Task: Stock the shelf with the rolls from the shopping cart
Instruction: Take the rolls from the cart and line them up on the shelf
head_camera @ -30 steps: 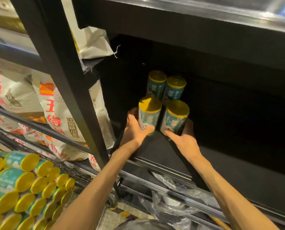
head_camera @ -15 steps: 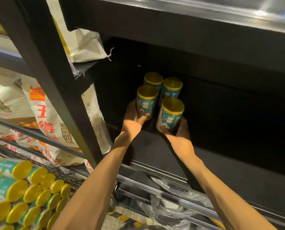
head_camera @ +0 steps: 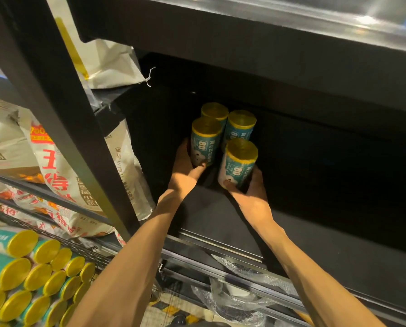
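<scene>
Several teal rolls with yellow tops stand upright deep on the black shelf point(head_camera: 221, 223). My left hand point(head_camera: 185, 166) grips the front left roll point(head_camera: 205, 142) round its base, thumb across the front. My right hand point(head_camera: 251, 192) grips the front right roll point(head_camera: 238, 162) the same way. Two more rolls stand behind them: a back left roll point(head_camera: 215, 110) and a back right roll point(head_camera: 241, 123), touching the front pair. Many more rolls lie on their sides in the shopping cart point(head_camera: 27, 274) at the lower left.
A black upright post point(head_camera: 62, 109) divides this bay from the left one, where printed white sacks point(head_camera: 55, 166) are stacked. The shelf above point(head_camera: 244, 43) overhangs closely. To the right of the rolls the shelf is dark. Crumpled plastic wrap point(head_camera: 232, 300) lies on the lower level.
Both hands have pushed their rolls further back along the shelf, so the front pair now stands against the back pair. The view has shifted slightly.
</scene>
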